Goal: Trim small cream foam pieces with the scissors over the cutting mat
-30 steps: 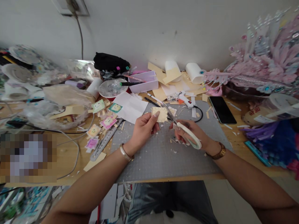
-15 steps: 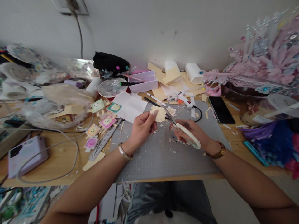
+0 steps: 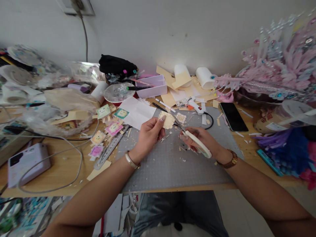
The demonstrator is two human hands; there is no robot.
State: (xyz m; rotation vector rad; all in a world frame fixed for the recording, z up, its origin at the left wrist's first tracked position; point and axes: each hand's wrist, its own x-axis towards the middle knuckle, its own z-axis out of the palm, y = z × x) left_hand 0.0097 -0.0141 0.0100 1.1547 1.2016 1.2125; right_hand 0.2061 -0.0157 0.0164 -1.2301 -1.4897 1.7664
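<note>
Between the thumb and fingers of my left hand (image 3: 151,130) is a cream piece of card (image 3: 168,121) with a scalloped edge. My right hand (image 3: 203,140) grips a pair of white-handled scissors (image 3: 197,142), whose blades point up and left beside the card's right edge. Whether the blades touch the card I cannot tell. Both hands are above a grey cutting mat (image 3: 158,174) strewn with small scraps. Just behind the scissors lies another small cream cut-out (image 3: 181,118).
Small painted smiley pieces (image 3: 113,128) and a metal ruler (image 3: 108,151) lie on the left. Behind are white paper (image 3: 138,112), a lilac box (image 3: 151,86) and a glue gun (image 3: 196,106) with a black cord. A phone (image 3: 233,117) and a cup (image 3: 283,118) stand right.
Hardly anything differs. The scissors and my right hand have shifted very slightly, while my left hand keeps the card in nearly the same place.
</note>
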